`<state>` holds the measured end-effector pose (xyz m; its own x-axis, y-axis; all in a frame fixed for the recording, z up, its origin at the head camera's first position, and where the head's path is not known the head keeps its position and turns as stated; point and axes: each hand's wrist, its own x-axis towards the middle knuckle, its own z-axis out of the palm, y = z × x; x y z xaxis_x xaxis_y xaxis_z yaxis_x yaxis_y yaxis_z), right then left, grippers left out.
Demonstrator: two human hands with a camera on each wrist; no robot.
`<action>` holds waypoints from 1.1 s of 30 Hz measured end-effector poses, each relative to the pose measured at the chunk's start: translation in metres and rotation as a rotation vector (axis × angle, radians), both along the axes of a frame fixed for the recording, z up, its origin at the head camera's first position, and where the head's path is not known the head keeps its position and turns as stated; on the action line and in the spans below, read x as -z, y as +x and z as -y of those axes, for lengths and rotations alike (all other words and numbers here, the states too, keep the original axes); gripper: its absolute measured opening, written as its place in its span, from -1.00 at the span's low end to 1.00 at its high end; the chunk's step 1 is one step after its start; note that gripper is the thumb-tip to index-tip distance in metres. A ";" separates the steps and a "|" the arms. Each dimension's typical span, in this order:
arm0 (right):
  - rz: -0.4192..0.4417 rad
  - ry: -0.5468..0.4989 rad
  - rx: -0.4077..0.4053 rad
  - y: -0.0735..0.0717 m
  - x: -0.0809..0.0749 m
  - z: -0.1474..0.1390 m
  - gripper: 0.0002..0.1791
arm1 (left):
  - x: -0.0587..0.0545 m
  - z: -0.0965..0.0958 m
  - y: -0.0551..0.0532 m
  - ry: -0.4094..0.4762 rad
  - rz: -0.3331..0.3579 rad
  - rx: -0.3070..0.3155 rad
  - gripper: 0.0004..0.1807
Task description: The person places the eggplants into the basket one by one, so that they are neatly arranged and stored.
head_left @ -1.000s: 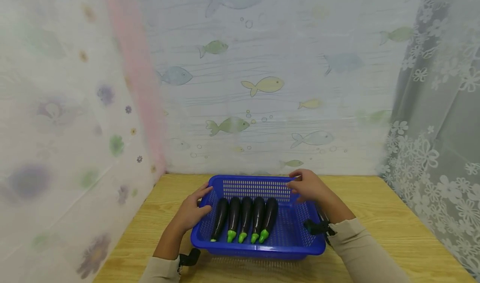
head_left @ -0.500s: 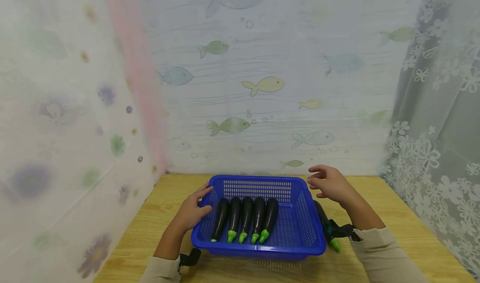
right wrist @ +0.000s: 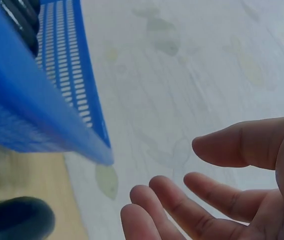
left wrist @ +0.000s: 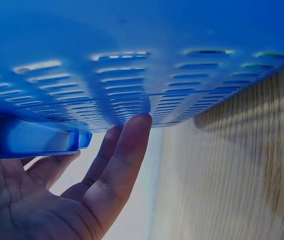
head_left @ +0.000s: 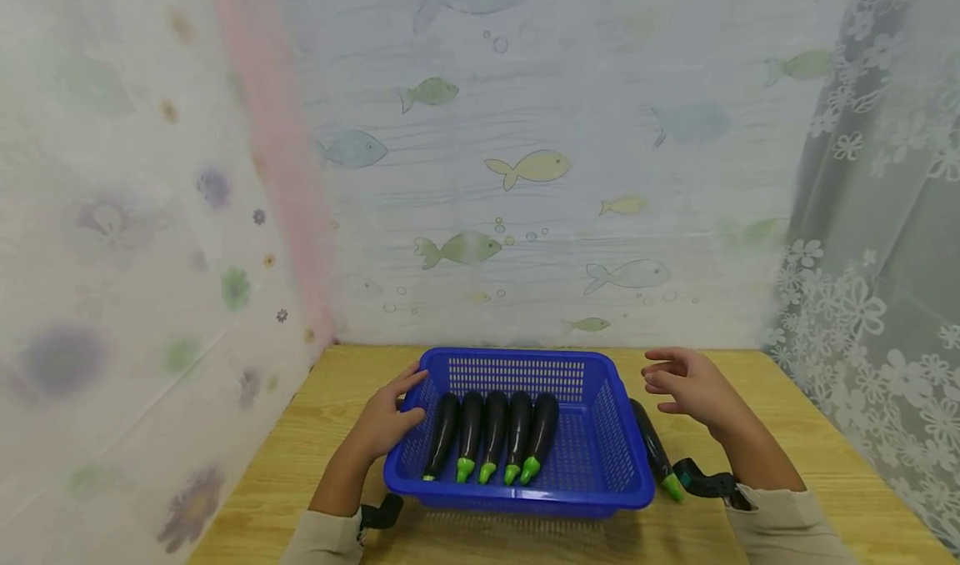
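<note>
A blue slotted plastic basket (head_left: 517,495) stands on the table, with several dark eggplants (head_left: 493,436) side by side in its left and middle part, green stem ends toward me. My left hand (head_left: 381,425) holds its left rim. In the left wrist view the fingers (left wrist: 124,165) lie against the outside of the slotted wall. Right of the basket, one more eggplant (head_left: 654,448) lies on the table. Above its far end hovers my right hand (head_left: 693,388), fingers loosely bent and nothing in them; the right wrist view shows thumb and fingers apart.
The wood-grain table (head_left: 780,465) extends on both sides of the basket. Behind it hangs a fish-patterned sheet (head_left: 540,215). A flowered sheet (head_left: 187,298) closes the left side and a lace curtain (head_left: 885,340) the right.
My right hand has moved right, from above the basket's far right corner to beyond its right side, uncovering the loose eggplant. The left hand and the basket have stayed put.
</note>
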<state>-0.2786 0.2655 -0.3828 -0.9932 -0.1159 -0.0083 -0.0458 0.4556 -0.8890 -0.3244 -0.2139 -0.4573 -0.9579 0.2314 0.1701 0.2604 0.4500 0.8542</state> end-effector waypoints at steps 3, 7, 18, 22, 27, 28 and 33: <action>0.018 -0.019 0.018 0.002 0.007 -0.006 -0.34 | -0.001 0.000 0.000 -0.005 -0.001 -0.001 -0.23; 0.034 -0.040 0.051 0.004 0.021 -0.014 -0.29 | 0.000 0.000 0.001 0.002 0.007 -0.005 -0.23; 0.123 -0.035 0.090 0.001 0.047 -0.019 -0.26 | -0.002 -0.001 0.002 0.002 0.012 -0.008 -0.22; 0.109 -0.012 0.100 -0.004 0.055 -0.017 -0.26 | -0.003 0.000 0.002 -0.004 0.007 -0.007 -0.22; 0.114 0.038 0.120 -0.009 0.068 -0.015 -0.21 | -0.002 0.000 0.002 -0.005 0.005 -0.002 -0.22; 0.116 0.043 0.123 -0.010 0.071 -0.014 -0.19 | -0.002 -0.001 0.002 -0.005 0.005 -0.001 -0.22; 0.124 0.070 0.133 -0.012 0.081 -0.011 -0.15 | -0.002 -0.001 0.002 -0.008 0.005 -0.007 -0.23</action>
<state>-0.2910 0.2763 -0.4640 -0.9905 0.0215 -0.1355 0.1274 0.5112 -0.8500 -0.3228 -0.2128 -0.4556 -0.9604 0.2260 0.1633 0.2528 0.4589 0.8517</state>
